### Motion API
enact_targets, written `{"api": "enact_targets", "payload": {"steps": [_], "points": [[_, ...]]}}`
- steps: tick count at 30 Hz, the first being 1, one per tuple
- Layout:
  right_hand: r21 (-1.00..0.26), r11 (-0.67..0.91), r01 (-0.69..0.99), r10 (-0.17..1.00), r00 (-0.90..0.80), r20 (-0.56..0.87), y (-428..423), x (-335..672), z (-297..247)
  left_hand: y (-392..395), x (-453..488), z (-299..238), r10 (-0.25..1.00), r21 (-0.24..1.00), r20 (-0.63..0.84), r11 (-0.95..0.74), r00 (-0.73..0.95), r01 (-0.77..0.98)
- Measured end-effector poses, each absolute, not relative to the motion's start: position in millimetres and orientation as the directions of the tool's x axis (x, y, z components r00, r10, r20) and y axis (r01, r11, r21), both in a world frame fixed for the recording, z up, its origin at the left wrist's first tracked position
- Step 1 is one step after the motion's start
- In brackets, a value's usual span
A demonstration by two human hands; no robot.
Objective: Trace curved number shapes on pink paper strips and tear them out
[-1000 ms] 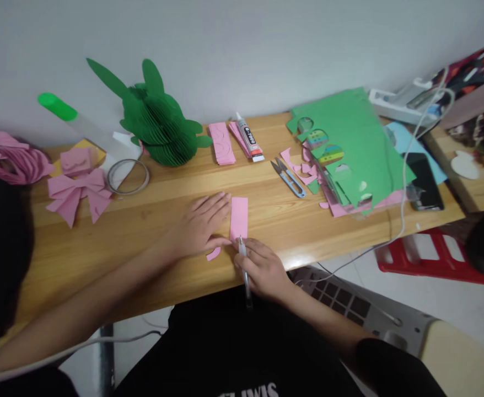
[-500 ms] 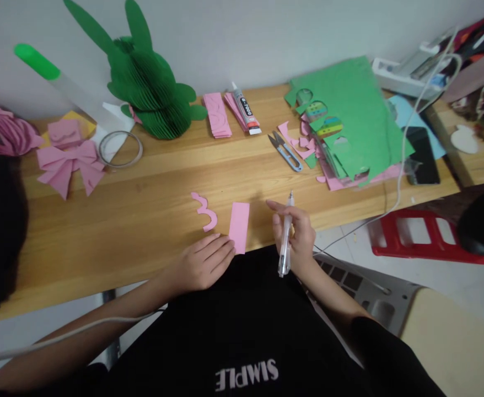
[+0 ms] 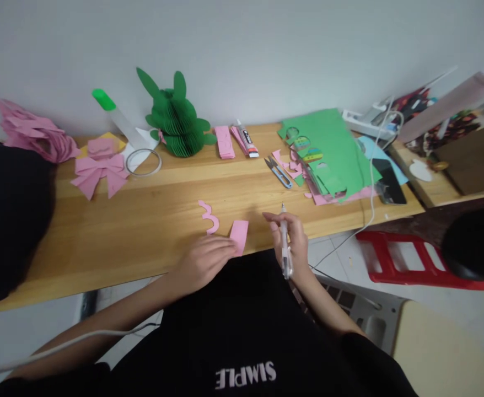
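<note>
My left hand (image 3: 206, 259) is at the table's front edge, its fingers together on the lower left part of a pink paper strip (image 3: 239, 234); the thumb is hidden. The strip looks slightly bent and tilted. Just beyond those fingers lies a wavy pink paper cutout (image 3: 211, 216). A clear pen (image 3: 284, 242) is gripped in my right hand (image 3: 296, 242), its tip pointing away from me and the index finger stretched to the left. Farther back lie small blue-handled thread snips (image 3: 279, 172) beside pink paper scraps (image 3: 292, 166).
Along the wall stand a green honeycomb-paper rabbit (image 3: 179, 124), pink strips (image 3: 224, 142) and a glue tube (image 3: 248, 142). To the left are a pink paper bow (image 3: 99, 172) and a tape roll (image 3: 143, 162). Green sheets (image 3: 333, 149) and a phone (image 3: 391, 184) lie right.
My view has tilted up, showing more wall. My left fingers have moved onto the pink strip, which now looks bent and tilted. My right hand keeps hold of the pen.
</note>
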State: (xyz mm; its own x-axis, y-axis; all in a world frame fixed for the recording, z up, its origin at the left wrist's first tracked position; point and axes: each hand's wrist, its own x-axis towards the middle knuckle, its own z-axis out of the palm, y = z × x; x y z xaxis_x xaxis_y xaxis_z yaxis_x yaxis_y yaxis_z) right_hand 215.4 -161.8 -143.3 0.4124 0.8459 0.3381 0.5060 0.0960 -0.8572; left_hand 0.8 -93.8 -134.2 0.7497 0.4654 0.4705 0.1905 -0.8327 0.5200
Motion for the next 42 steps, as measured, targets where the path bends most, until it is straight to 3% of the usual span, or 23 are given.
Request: {"api": "enact_targets", "payload": {"steps": [4,7,10,18,27,42], "points": [[-0.974,0.139,0.177,0.917,0.349,0.194,-145.2,218.3,-122.6,-74.4,5.8,-90.2,0.666,0.7,0.408,-0.667,0.624,0.255],[-0.994,0.099,-0.054,0.978,0.191,0.087,-130.3,217.9,-97.7,-53.5,15.7,-62.1,0.853,0.934,0.173,-0.3,0.492,0.193],[-0.985,0.081,-0.152,0.988,0.141,0.059,-118.1,216.5,-75.2,-33.6,24.7,-46.7,0.903,0.987,0.017,-0.084,0.429,0.139],[-0.978,0.192,-0.082,0.964,0.201,0.173,-99.2,216.0,-49.3,-6.8,33.1,-34.4,0.931,0.995,0.039,-0.069,0.362,0.069],[-0.922,0.356,0.154,0.91,0.167,0.379,-98.3,213.9,-48.1,-2.3,33.1,-40.7,0.952,0.992,0.096,-0.116,0.29,0.052],[-0.921,0.352,0.17,0.92,0.119,0.373,-88.4,224.0,-66.1,-1.3,31.9,-38.2,0.938,0.997,0.066,-0.072,0.339,0.007]]}}
